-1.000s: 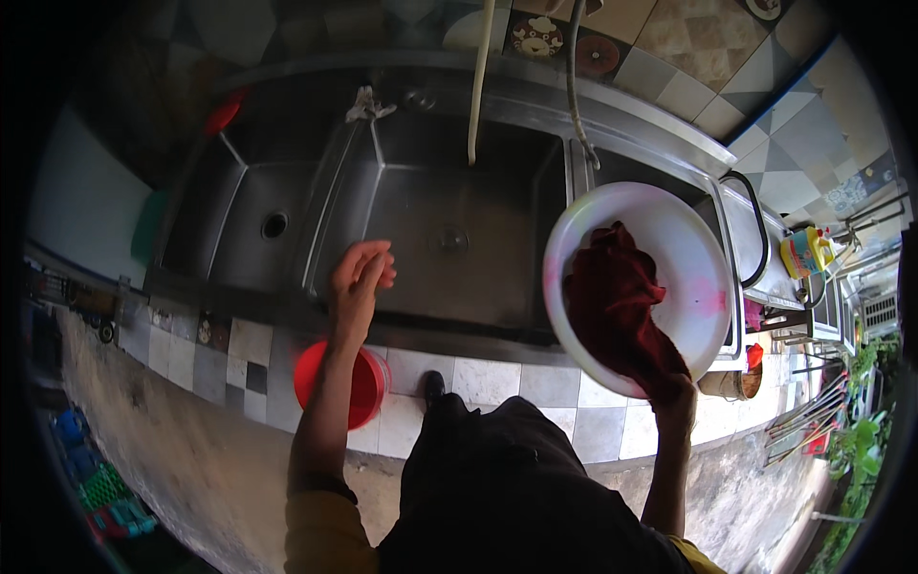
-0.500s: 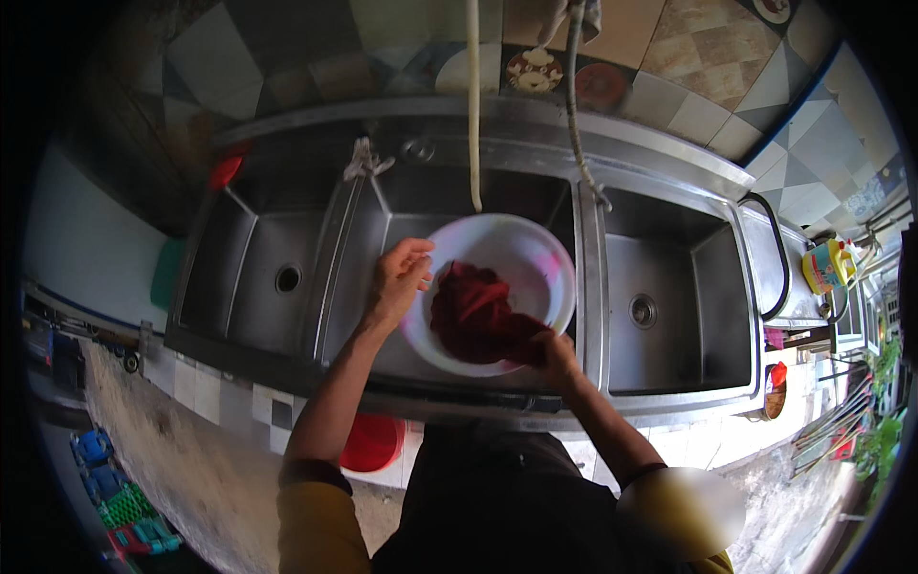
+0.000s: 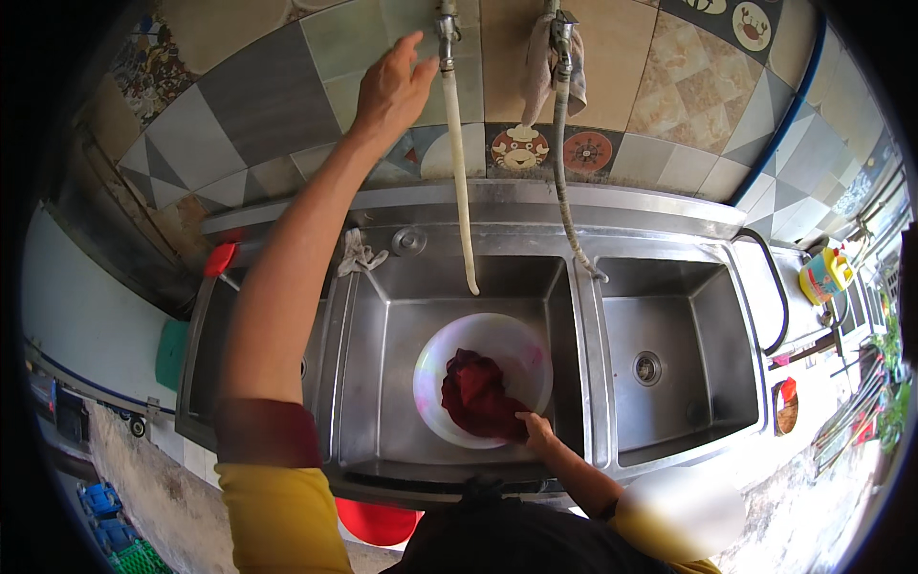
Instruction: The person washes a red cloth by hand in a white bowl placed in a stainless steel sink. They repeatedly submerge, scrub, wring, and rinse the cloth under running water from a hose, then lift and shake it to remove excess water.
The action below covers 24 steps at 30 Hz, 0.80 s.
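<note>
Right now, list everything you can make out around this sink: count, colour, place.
Sinks: 3, steel grey, side by side
Basin: 1, white and pink, in the middle sink
Cloth: 1, dark red, in the basin
Taps: 2, silver, on the wall
Hoses: 2, cream and grey, hanging from the taps
Towel: 1, greyish, at the right tap
Rag: 1, whitish, middle sink's back-left corner
Jug: 1, yellow, far right
Bucket: 1, red, below the front edge
Left hand: 1, bare, open beside the left tap
Right hand: 1, bare, gripping the cloth at the basin's rim
</note>
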Each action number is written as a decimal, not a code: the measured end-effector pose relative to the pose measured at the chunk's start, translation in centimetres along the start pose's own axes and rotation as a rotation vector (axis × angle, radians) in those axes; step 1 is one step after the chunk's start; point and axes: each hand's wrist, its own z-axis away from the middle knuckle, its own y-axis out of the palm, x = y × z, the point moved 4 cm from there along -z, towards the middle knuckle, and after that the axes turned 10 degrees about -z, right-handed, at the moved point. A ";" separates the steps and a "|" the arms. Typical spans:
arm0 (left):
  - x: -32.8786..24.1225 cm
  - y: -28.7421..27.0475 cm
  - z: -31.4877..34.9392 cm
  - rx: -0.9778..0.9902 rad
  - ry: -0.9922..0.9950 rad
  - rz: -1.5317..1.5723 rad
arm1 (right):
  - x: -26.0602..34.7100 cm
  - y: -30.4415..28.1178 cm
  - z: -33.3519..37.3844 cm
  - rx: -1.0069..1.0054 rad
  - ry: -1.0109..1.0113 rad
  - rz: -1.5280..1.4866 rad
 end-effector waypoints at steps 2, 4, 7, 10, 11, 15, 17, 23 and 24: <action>0.8 1.8 -2.7 -0.169 0.076 -0.091 | -3.3 1.1 0.5 -0.144 0.601 -1.013; 2.5 3.4 -4.7 -0.046 0.028 -0.023 | -2.5 0.4 0.8 -0.126 0.256 -0.548; 3.8 5.3 -6.1 0.031 -0.031 0.165 | -0.7 -0.2 3.3 -0.201 0.174 -0.645; 3.8 5.9 -6.5 -0.021 0.013 0.308 | 2.2 -1.3 5.9 -0.333 0.067 -0.829; 3.6 6.0 -6.6 -0.023 0.054 0.313 | 3.1 -1.5 6.4 -0.350 0.044 -0.790; 3.1 6.0 -6.8 -0.012 0.085 0.387 | 5.6 -2.0 7.1 -0.270 -0.093 -0.757; 3.0 5.9 -6.8 -0.044 0.075 0.324 | 5.5 -2.2 6.8 -0.279 -0.053 -0.747; 2.7 5.6 -6.7 -0.096 0.054 0.279 | 5.5 -2.4 6.1 -0.242 -0.036 -0.704; 2.6 5.6 -6.7 -0.108 0.046 0.251 | 5.7 -2.4 6.0 -0.245 -0.018 -0.713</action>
